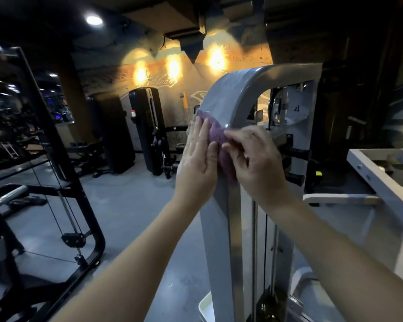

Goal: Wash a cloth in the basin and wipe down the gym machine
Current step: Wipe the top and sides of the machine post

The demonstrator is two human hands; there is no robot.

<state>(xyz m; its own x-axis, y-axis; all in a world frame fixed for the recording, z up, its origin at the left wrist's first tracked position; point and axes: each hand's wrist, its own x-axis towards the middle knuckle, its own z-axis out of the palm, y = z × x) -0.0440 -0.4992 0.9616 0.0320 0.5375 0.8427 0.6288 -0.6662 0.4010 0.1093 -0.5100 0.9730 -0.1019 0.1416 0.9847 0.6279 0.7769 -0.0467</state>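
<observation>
both grips, left hand (197, 156) flat, right hand (254, 159) pinching, press purple cloth (215, 133) on grey machine (221, 219).

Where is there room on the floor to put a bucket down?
Bare grey floor lies open between the black cable rack on the left and the grey machine column. Right of the column it is crowded with white frame parts. Both hands press the purple cloth against the column.

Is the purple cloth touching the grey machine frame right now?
Touching. The head view shows the purple cloth pressed flat against the grey machine frame under both hands, no gap visible.
</observation>
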